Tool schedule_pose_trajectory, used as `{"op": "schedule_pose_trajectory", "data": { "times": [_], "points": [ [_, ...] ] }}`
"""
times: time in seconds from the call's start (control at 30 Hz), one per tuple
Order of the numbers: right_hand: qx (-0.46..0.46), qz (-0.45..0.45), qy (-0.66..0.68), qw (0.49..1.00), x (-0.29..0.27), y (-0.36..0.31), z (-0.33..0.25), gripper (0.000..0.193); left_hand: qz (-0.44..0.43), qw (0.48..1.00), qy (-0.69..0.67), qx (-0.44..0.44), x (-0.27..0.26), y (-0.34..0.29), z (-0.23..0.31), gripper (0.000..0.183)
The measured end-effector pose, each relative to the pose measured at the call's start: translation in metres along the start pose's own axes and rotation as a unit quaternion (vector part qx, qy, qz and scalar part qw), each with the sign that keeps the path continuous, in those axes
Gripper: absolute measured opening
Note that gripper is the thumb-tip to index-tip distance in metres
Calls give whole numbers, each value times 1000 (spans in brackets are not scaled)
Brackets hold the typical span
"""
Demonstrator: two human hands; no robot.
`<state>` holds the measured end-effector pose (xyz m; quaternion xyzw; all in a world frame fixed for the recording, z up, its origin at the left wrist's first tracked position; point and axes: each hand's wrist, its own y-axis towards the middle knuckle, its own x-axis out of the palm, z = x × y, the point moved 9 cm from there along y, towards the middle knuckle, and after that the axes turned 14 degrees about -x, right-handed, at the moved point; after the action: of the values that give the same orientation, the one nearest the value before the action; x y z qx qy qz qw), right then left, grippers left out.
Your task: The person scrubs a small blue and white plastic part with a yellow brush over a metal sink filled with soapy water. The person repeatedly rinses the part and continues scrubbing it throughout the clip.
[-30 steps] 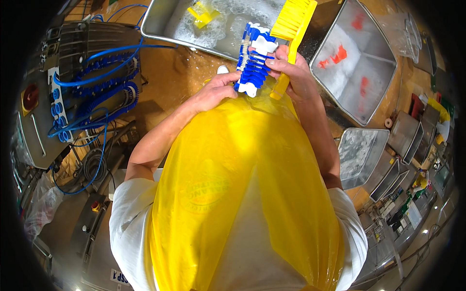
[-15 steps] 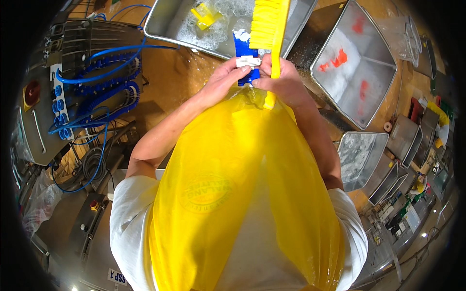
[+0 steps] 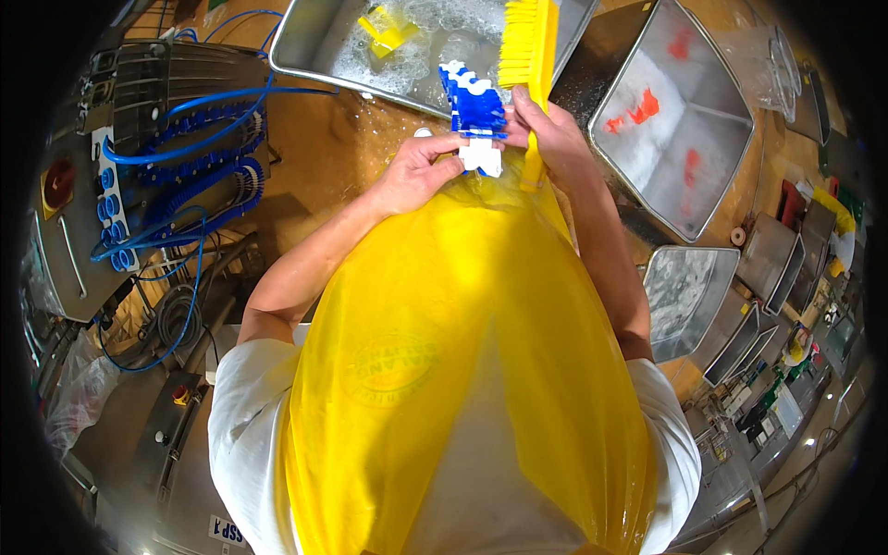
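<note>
My left hand [image 3: 416, 176] pinches the white near end of a blue-and-white plastic linked piece [image 3: 477, 109], held in front of my apron. White suds or white parts show along its far end; I cannot tell which. In my right hand [image 3: 559, 141] is a yellow long-handled brush [image 3: 548, 55], upright in the picture with its bristles facing left. The fingers of that hand also reach the right side of the blue-and-white piece. Beyond both hands, a metal tub [image 3: 370, 86] holds foamy water with a yellow object [image 3: 388, 33] in it.
At right stands a deep metal bin [image 3: 668, 227] with white foam and red pieces inside, and below it a smaller metal bin [image 3: 689, 351]. On the left are a machine with blue hoses [image 3: 194, 153] and a red knob [image 3: 60, 180]. Wet brown floor lies between.
The blue-and-white piece has turned, now showing more of its blue linked part, with the white end nearer me. The brush has shifted slightly right. My left hand has moved a little nearer.
</note>
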<state>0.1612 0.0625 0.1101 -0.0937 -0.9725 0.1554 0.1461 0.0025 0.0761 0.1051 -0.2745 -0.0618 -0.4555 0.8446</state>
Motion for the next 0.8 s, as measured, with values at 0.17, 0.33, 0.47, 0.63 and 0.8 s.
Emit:
{"op": "schedule_pose_trajectory", "data": {
  "times": [0.17,0.33,0.47,0.63,0.8],
  "points": [
    [34,6,87,996,1,3,17,30,-7,999,46,-6,7,-2,0,36],
    [-9,5,68,998,7,-1,-14,21,-7,997,24,-70,1,-4,-19,33],
    [-10,2,78,997,3,-1,-12,25,-9,997,50,-54,3,-4,-14,34],
    [-22,-6,83,996,4,-3,-14,25,-36,998,10,-53,9,-5,-12,33],
    [-75,-44,8,996,1,6,-8,22,-129,986,93,-50,17,8,-18,46]
  ]
}}
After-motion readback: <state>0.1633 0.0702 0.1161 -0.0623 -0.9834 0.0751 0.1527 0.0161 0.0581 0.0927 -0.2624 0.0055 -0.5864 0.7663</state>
